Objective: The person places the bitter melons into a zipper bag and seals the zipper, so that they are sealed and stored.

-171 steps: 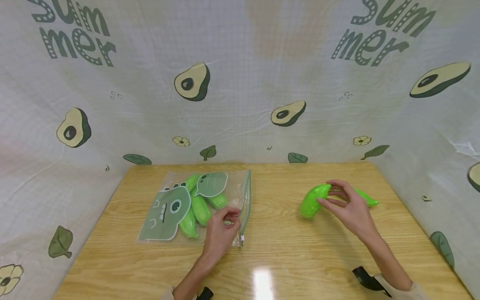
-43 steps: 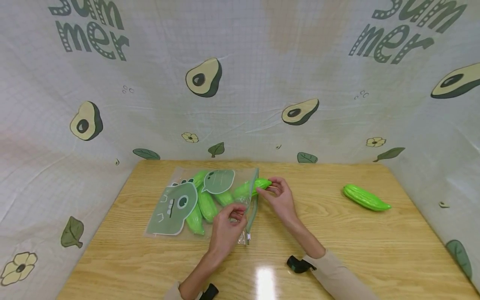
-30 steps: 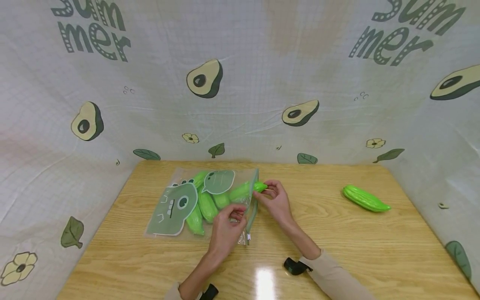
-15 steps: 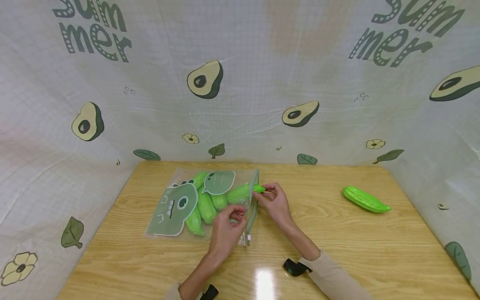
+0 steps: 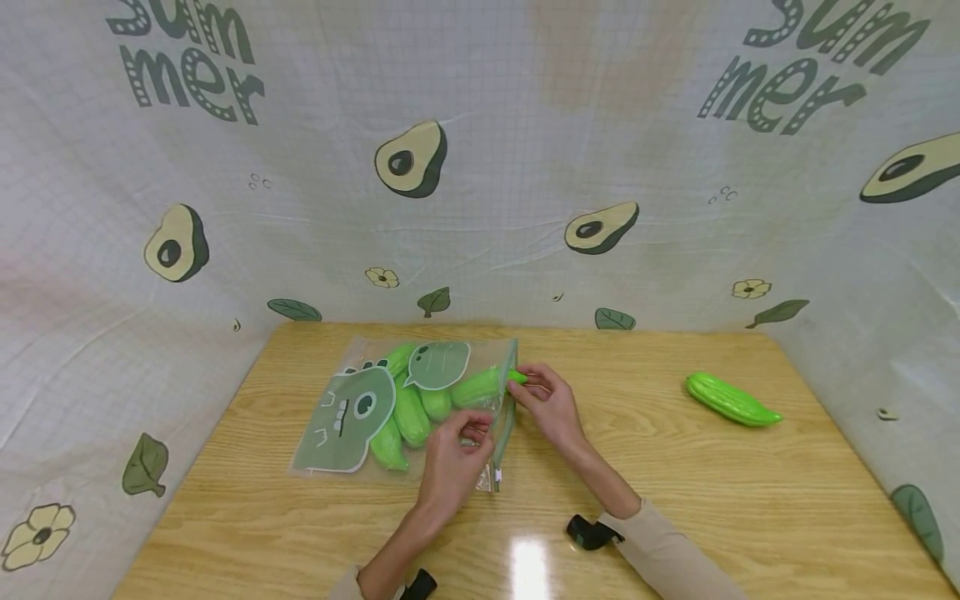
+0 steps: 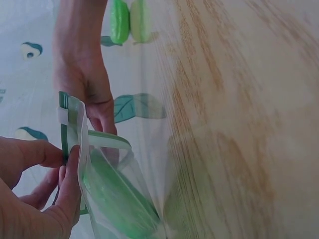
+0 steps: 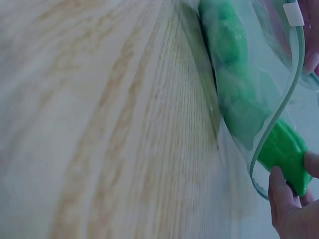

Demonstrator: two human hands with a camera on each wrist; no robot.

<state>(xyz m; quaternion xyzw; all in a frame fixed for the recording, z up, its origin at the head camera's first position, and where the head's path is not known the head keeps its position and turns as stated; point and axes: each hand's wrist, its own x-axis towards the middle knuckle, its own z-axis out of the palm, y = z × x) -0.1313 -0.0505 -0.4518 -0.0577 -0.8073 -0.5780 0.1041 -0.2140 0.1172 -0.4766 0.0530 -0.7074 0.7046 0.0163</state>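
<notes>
A clear zip bag [image 5: 330, 433] with a green dinosaur print lies on the left half of the table, holding several green ribbed bitter melons [image 5: 411, 417]. My left hand [image 5: 452, 458] pinches the edge of its mouth near the white slider, keeping it apart. With thumb and fingertips, my right hand [image 5: 551, 408] grips the pointed tip of another bitter melon [image 7: 286, 152], most of which is inside the bag. Only that tip sticks out past the green zip strip [image 7: 284, 107]. Plastic partly hides the melons inside.
One loose bitter melon [image 5: 729, 400] lies at the right of the wooden table [image 5: 675, 517]. A white cloth [image 5: 495, 167] with avocado prints stands behind and along both sides. Black wrist cameras sit at both cuffs.
My right hand has carried a bitter melon from the right side leftward into the bag's mouth, sliding it deeper over the last second. My left hand keeps its pinch on the bag.
</notes>
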